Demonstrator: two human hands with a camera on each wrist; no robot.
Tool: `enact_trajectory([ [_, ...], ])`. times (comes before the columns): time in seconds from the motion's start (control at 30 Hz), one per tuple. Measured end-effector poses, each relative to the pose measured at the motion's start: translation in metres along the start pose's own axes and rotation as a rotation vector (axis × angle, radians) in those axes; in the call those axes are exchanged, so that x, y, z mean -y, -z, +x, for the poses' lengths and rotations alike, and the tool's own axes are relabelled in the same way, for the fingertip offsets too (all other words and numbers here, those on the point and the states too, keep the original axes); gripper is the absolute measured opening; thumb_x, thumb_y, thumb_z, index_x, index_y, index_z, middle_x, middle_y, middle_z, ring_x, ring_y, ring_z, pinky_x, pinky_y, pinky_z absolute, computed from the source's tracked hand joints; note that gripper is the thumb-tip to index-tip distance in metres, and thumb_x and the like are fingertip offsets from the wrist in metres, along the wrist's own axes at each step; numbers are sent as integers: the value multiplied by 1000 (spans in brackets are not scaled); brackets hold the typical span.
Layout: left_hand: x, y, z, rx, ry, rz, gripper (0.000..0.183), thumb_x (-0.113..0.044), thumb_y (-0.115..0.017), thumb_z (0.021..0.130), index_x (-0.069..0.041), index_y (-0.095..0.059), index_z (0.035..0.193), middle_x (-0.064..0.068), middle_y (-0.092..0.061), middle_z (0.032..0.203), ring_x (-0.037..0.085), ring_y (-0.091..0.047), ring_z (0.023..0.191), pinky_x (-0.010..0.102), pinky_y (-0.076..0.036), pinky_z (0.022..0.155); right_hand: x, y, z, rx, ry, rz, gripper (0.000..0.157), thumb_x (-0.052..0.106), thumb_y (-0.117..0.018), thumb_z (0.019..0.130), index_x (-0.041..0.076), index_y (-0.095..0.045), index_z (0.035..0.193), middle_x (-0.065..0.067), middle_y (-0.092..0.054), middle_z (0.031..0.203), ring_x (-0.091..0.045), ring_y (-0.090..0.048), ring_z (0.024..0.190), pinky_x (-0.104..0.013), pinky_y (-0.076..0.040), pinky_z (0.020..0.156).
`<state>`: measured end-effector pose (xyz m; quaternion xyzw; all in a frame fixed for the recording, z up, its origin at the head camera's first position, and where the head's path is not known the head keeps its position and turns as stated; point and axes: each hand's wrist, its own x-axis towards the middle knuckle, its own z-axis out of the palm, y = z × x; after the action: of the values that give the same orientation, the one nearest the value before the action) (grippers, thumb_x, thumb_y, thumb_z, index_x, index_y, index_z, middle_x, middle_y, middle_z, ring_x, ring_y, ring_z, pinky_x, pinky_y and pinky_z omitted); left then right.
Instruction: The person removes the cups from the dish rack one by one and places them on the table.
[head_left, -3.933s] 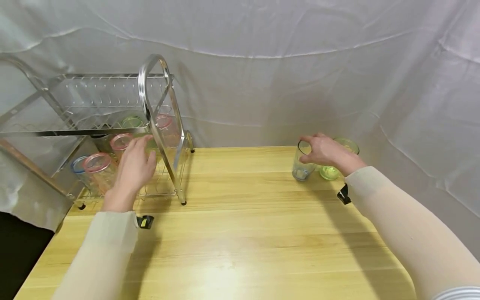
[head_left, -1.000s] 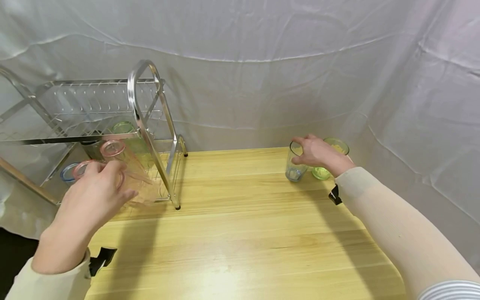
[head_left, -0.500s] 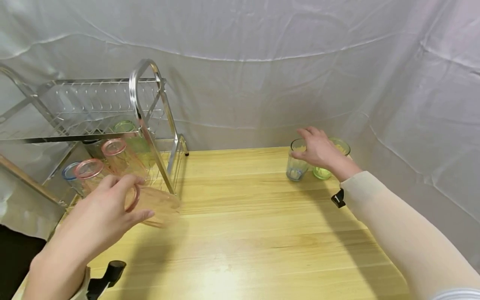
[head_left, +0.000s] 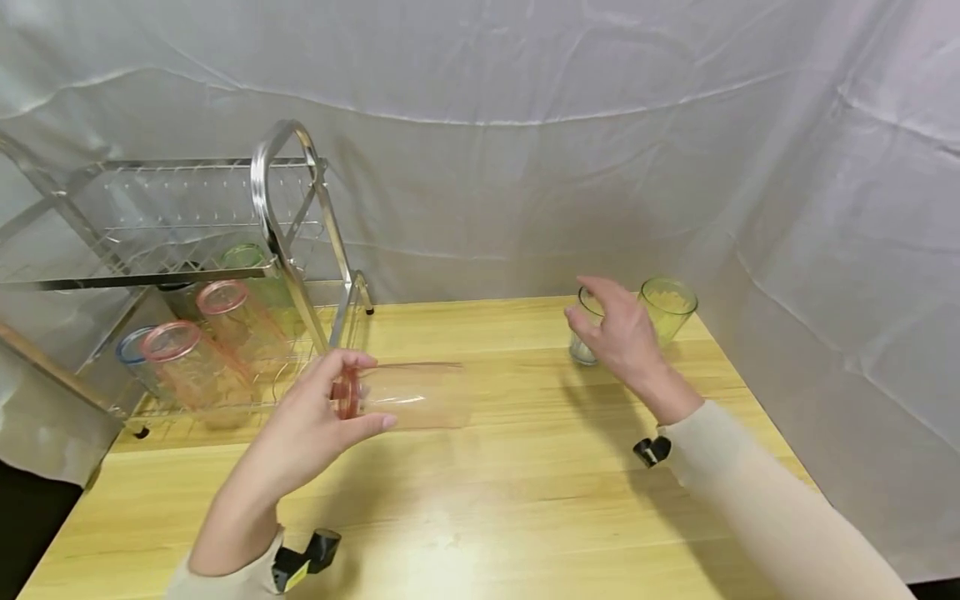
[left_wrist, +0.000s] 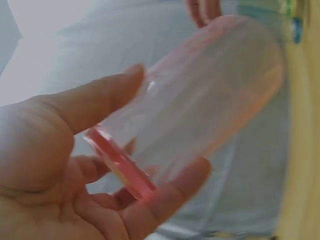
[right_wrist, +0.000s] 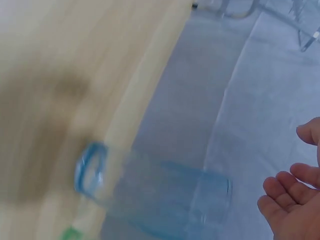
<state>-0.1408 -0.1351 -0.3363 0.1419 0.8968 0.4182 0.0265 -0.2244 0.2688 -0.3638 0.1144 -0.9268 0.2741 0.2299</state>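
Head view: pink glass [head_left: 408,398] held by one end

Left hand [head_left: 311,425] grips its thick end above the counter [head_left: 540,508], probably for firmer purchase. Right hand [head_left: 627,340], fingers loose, looks clear of the bluish glass [right_wrist: 165,192] near the counter's back-right corner, though its wrist view blurs.

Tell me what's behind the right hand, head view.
A transparent blue tumbler and a transparent green tumbler. The right hand covers much of the blue one and the green one's base.
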Motion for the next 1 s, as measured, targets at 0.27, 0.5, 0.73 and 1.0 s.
enact_trajectory([
  [0.27, 19, -36, 22, 33, 92, -267, 69, -28, -89, 87, -18, -50, 143, 11, -53, 130, 32, -59, 111, 37, -55, 82, 23, -24, -29, 3, -33, 170, 42, 17, -75, 98, -1, -66, 135, -21, -72, 124, -37, -70, 113, -55, -58, 95],
  [0.5, 24, -54, 35, 72, 112, -384, 68, -26, -88, 88, -17, -50, 143, 10, -44, 138, 28, -55, 107, 32, -54, 80, 36, -42, -45, 132, -137, 399, 41, 26, -64, 107, 6, -63, 144, -16, -67, 139, -33, -67, 125, -52, -56, 104],
  [0.73, 29, -67, 42, 122, 91, -568, 68, -11, -85, 89, -9, -47, 146, 14, -41, 141, 27, -60, 111, 27, -58, 85, 47, -52, -57, 350, -158, 641, 56, 33, -59, 109, 22, -42, 162, -6, -41, 167, -35, -50, 147, -60, -49, 110],
  [1.0, 32, -78, 48, 139, 80, -693, 71, 1, -82, 87, -4, -45, 148, 18, -41, 143, 25, -59, 113, 25, -59, 88, 54, -56, -64, 479, -211, 864, 87, 23, -72, 99, 22, -19, 168, -19, -36, 162, -41, -55, 134, -40, -58, 99],
])
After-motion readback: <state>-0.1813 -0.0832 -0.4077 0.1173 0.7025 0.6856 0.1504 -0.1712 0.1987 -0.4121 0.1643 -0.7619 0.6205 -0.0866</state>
